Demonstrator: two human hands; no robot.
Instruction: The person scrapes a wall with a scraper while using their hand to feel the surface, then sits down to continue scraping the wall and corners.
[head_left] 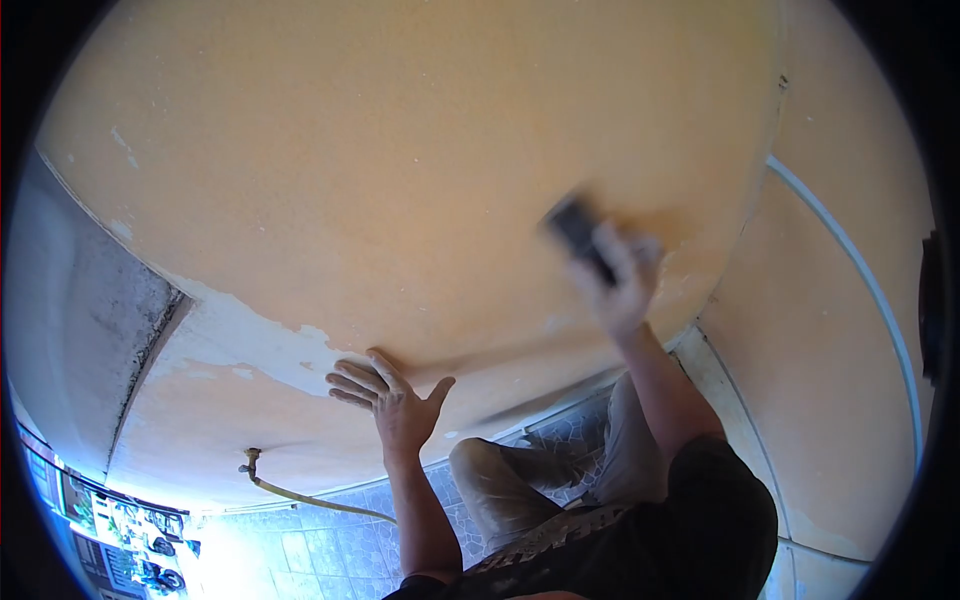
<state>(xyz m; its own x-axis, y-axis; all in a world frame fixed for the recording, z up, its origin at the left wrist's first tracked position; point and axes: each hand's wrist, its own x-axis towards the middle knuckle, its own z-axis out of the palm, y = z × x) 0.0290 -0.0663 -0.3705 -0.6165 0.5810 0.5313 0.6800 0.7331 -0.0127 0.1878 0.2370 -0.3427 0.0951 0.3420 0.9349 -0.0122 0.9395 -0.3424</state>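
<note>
An orange-painted wall (pixel 400 180) fills most of the view, with a pale bare patch (pixel 250 340) at lower left. My left hand (pixel 392 392) lies spread against the wall at the right end of that patch, fingers apart and holding nothing. Higher up and to the right, my right hand (pixel 622 275) grips a dark block (pixel 580 235) against the wall. Motion blurs the block and this hand, so the block's face toward the wall is hidden.
Below the left hand a tap (pixel 252 458) sticks out of the wall with a yellowish hose (pixel 320 502) running from it. My bent legs (pixel 500 490) are over the tiled floor (pixel 330 555). A light pipe (pixel 850 250) curves down the right wall. Parked motorbikes (pixel 160 560) stand far lower left.
</note>
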